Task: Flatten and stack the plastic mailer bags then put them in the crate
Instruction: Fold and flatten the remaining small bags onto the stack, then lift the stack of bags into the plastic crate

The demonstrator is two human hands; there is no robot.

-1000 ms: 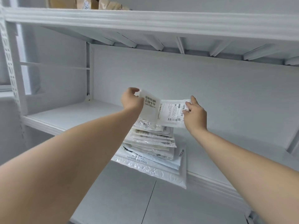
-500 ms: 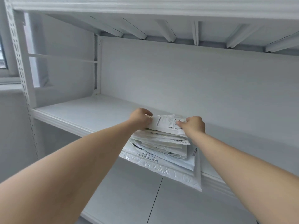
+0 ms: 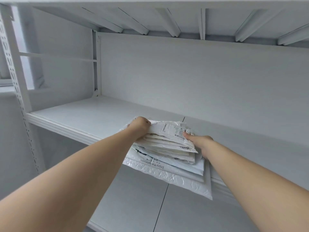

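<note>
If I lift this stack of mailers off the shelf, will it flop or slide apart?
Probably floppy: the bottom bubble mailer droops past the shelf edge. The stack looks glossy and unevenly sized, so layers may slide.

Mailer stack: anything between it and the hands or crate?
Nothing visible: the left hand grips the mailer stack at its left edge, the right hand holds its right side. No crate in view.
</note>
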